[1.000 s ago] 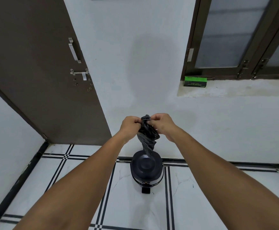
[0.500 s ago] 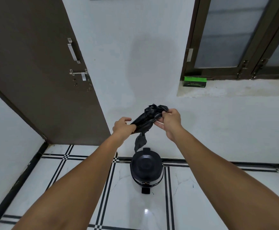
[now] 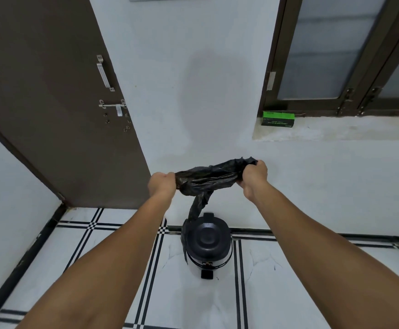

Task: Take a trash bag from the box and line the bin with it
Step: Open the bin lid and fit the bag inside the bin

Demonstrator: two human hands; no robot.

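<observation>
A crumpled black trash bag (image 3: 211, 178) is stretched between my two hands at chest height. My left hand (image 3: 162, 185) grips its left end and my right hand (image 3: 253, 175) grips its right end. A loose tail of the bag hangs down from the middle toward the floor. Directly below stands a small black pedal bin (image 3: 206, 243) with its lid closed, against the white wall. The green trash bag box (image 3: 278, 118) lies on the window ledge at the upper right.
A brown door (image 3: 58, 110) with a handle and bolt stands open on the left. A dark-framed window (image 3: 341, 53) sits above the ledge on the right. The floor is white tile with black lines (image 3: 153, 269).
My hands have moved apart, pulling the bunched bag out sideways into a long band. My right hand has risen and gone right; the hanging tail has dropped lower.
</observation>
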